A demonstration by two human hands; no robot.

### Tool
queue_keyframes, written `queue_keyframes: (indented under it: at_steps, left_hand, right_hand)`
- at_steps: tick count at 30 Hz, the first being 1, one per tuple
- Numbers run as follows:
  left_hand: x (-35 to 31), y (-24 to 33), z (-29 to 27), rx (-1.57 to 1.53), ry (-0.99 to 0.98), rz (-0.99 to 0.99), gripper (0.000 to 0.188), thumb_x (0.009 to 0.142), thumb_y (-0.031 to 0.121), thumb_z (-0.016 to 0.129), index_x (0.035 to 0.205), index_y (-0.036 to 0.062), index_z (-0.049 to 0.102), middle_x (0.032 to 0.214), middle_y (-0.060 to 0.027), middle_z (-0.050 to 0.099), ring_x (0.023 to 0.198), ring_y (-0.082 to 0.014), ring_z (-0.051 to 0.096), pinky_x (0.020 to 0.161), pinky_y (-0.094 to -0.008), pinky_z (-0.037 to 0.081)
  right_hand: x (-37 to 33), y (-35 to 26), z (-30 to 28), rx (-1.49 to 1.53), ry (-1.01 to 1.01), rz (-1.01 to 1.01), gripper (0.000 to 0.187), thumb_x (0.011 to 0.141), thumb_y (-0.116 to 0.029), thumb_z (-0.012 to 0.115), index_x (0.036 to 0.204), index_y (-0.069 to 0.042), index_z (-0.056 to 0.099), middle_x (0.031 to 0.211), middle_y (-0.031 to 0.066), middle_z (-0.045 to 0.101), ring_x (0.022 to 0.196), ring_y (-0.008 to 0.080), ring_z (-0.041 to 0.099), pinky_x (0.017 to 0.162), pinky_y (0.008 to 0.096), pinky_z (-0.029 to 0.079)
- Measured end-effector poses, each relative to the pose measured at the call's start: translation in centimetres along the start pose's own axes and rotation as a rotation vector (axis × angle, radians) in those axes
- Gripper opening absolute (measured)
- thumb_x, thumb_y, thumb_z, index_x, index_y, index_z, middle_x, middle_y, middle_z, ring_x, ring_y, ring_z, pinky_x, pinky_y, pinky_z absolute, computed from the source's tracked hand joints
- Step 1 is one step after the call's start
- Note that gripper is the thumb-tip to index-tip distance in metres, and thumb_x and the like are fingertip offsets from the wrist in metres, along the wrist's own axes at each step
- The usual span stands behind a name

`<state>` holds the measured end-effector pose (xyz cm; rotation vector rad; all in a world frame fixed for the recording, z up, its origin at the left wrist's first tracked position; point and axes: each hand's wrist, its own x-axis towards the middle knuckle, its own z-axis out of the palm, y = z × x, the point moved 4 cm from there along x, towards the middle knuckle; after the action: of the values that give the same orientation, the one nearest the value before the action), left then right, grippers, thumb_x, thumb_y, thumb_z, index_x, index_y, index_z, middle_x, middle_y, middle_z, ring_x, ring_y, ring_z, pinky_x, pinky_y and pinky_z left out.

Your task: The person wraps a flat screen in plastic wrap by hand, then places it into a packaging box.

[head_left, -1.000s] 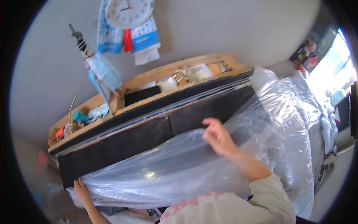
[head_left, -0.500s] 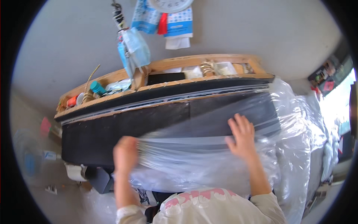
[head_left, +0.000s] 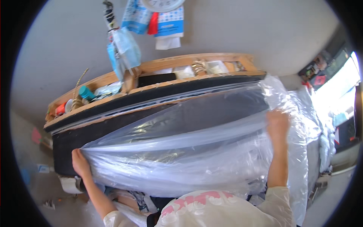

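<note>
We count two hands at work and one clear plastic sheet (head_left: 181, 155) stretched between them. The left hand (head_left: 80, 162) is closed in a fist at the lower left, pinching the sheet's gathered left end. The right hand (head_left: 278, 125) is raised at the right, its fingers curled over the sheet's upper edge; how tightly it is clamped we cannot tell. The sheet's long axis runs left to right, rising toward the right, and it lies across the front of one long black slab (head_left: 113, 128), which shares that axis. The sheet is creased in long folds fanning out from the left hand. More clear plastic bunches at the far right.

Behind the slab we note one long wooden tray (head_left: 170, 62) holding small clutter, among it one teal-capped container (head_left: 86, 92) near its left end. On the grey wall (head_left: 245, 34) hang one clock (head_left: 163, 3), cut by the top edge, a blue-and-white paper sheet, and one clear bag (head_left: 123, 49) on a cord.
</note>
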<state>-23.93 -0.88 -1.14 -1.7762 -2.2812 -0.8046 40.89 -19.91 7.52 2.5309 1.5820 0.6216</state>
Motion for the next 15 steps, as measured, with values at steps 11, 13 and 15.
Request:
queue_keyframes:
  at_steps: [11,13,15]
  left_hand:
    - [1.9,-7.8,2.0,-0.068,-0.098,0.174,0.019,0.089,0.016,0.046,0.086,-0.0023,0.052,0.076,-0.0196,0.053,0.068,-0.0337,0.051,0.063,-0.0372,0.042]
    - [2.8,-16.8,-0.2,0.25,-0.014,0.05,0.022,0.09,0.019,0.044,0.092,-0.0014,0.052,0.091,-0.0224,0.057,0.085,-0.0373,0.056,0.071,-0.0413,0.043]
    - [3.6,-19.5,-1.5,0.32,-0.19,-0.142,0.026,0.09,0.022,0.041,0.098,0.0006,0.052,0.099,-0.0223,0.057,0.094,-0.0372,0.055,0.075,-0.0431,0.043]
  right_hand:
    - [2.0,-6.2,8.7,0.406,0.298,-0.447,0.027,0.061,-0.009,0.058,0.088,-0.011,0.061,0.099,0.0087,0.056,0.094,0.0275,0.051,0.076,0.0395,0.041]
    - [-2.1,-8.6,4.6,0.73,0.182,-0.589,0.027,0.064,-0.006,0.057,0.091,-0.01,0.062,0.101,0.0095,0.058,0.093,0.027,0.054,0.075,0.0388,0.043]
    - [-1.8,-7.3,3.0,0.941,-0.304,-0.593,0.025,0.067,-0.005,0.055,0.09,-0.009,0.062,0.097,0.0102,0.059,0.089,0.0273,0.056,0.074,0.0381,0.044]
